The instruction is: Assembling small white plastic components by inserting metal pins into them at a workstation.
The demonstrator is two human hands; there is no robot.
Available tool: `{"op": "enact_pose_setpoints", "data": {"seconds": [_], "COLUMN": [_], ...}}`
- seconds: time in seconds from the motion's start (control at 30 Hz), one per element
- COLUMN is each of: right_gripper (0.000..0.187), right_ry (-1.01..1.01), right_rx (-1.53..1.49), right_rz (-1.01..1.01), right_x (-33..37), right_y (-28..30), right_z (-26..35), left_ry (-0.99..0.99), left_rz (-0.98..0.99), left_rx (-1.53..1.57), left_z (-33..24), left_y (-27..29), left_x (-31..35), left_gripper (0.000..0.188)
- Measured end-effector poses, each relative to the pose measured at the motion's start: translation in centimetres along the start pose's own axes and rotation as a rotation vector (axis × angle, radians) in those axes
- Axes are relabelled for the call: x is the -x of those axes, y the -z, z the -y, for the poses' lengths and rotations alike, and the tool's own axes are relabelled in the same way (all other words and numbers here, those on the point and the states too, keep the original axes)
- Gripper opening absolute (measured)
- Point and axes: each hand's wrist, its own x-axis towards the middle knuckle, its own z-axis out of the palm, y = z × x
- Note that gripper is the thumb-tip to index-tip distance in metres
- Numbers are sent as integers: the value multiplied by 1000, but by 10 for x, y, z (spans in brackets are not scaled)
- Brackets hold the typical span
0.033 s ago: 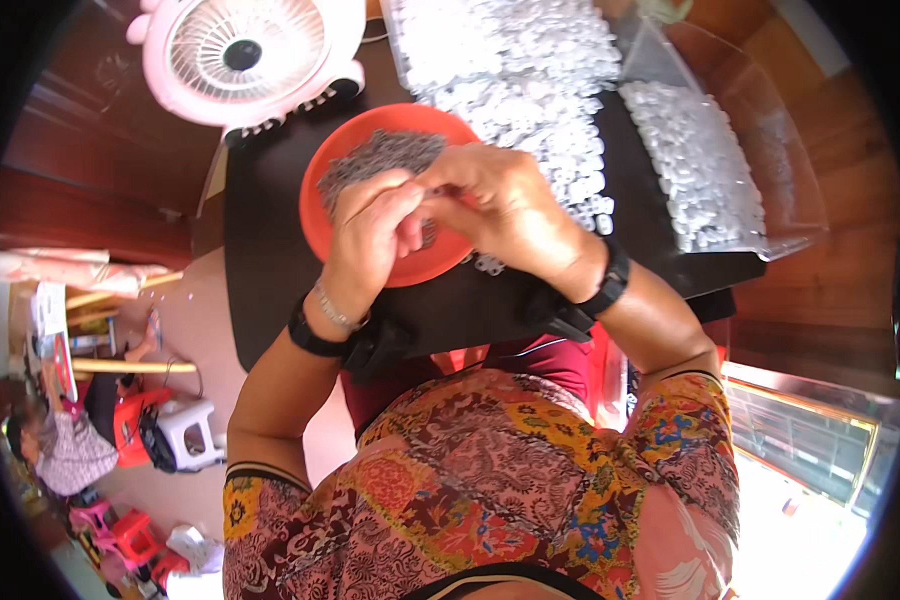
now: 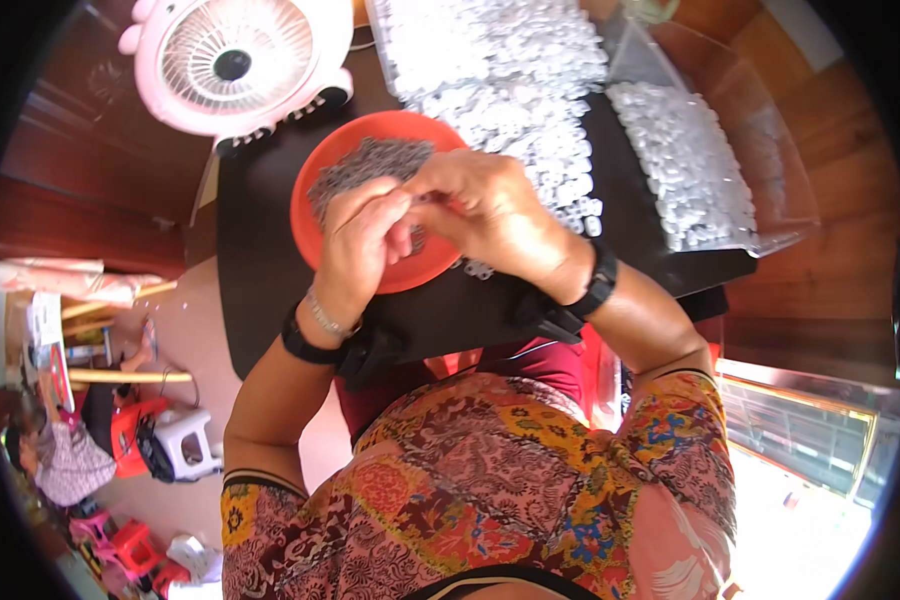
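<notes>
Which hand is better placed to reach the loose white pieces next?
Probably the right hand: it is nearer the white pieces, while the left hand is farther off, over the orange bowl.

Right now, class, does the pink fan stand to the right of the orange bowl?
No, the pink fan stands beyond the orange bowl and to its left.

Person's attire: short-sleeved blouse (image 2: pixel 450 490), lower centre of frame, patchwork print in pink, maroon, mustard and red with blue floral patches; pale feathery motif toward lower right. Dark sleeve hem (image 2: pixel 265 479) at left; curved dark neckline band (image 2: pixel 500 572) with light piping at bottom edge. Left wrist: silver-toned bracelet (image 2: pixel 327 315) and black strap (image 2: pixel 298 338) with blocky black attachment (image 2: pixel 372 355). Right wrist: wide black band (image 2: pixel 601 280), similar black piece (image 2: pixel 558 322). Maroon trousers (image 2: pixel 555 368), thin white line visible.
</notes>
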Motion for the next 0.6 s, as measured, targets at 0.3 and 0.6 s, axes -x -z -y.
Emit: {"op": "enact_pose_setpoints", "data": {"seconds": [0.3,0.6], "right_gripper": [21,30], "right_ry": [100,50], "right_rx": [431,946], "right_rz": [-352,-611], "right_x": [-21,-22], "right_y": [44,93], "right_z": [-6,-14], "left_ry": [-113,-144], "left_rz": [-12,-23], "left_rx": [-51,-108], "left_z": [0,-5], "left_y": [5,6], "left_x": [-3,-7], "left_gripper": [27,20]}}
